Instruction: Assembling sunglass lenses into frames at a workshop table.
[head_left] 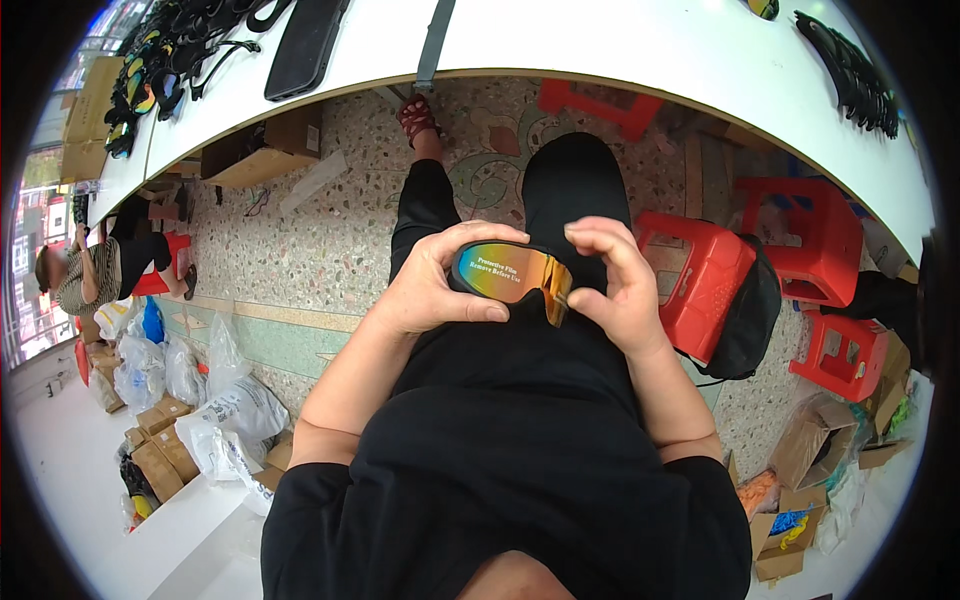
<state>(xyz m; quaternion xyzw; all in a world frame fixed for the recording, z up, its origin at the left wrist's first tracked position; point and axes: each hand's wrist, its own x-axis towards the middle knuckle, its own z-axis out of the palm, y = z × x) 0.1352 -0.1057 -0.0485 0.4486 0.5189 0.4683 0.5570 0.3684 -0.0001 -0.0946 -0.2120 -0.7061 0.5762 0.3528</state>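
I hold a pair of sunglasses point(510, 274) with a black frame and an orange-green mirrored lens over my lap. My left hand point(435, 285) grips its left side, thumb along the lower rim. My right hand point(617, 285) pinches the right end with curled fingers. A film with small print covers the lens. I sit in black clothes, legs stretched toward the white table point(640, 45).
Several sunglasses point(150, 70) and a black case point(300, 45) lie on the table's left; more dark glasses point(850, 65) at its right. Red plastic stools point(700, 290) and a black bag point(755, 320) stand to my right. Cardboard boxes point(160, 450) and plastic bags lie at left. A person point(100, 270) sits far left.
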